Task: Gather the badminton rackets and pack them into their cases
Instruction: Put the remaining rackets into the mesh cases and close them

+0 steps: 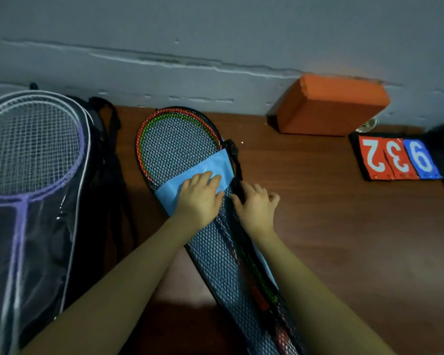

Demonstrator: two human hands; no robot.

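A black mesh racket case (210, 254) lies on the brown floor, running from the far centre toward me. A red-rimmed racket and a green-rimmed racket (164, 121) show through its mesh. My left hand (200, 198) presses flat on the case's light blue band (190, 175). At the case's right edge, my right hand (255, 203) pinches the black edge by the strap (235, 155). On the left, a clear plastic case (49, 226) holds a purple racket and a white racket (28, 147).
An orange foam block (331, 103) sits against the grey wall at the back right. A scoreboard with red and blue number cards (397, 160) lies on the floor at the right. Black straps (108, 139) of a bag lie between the two cases.
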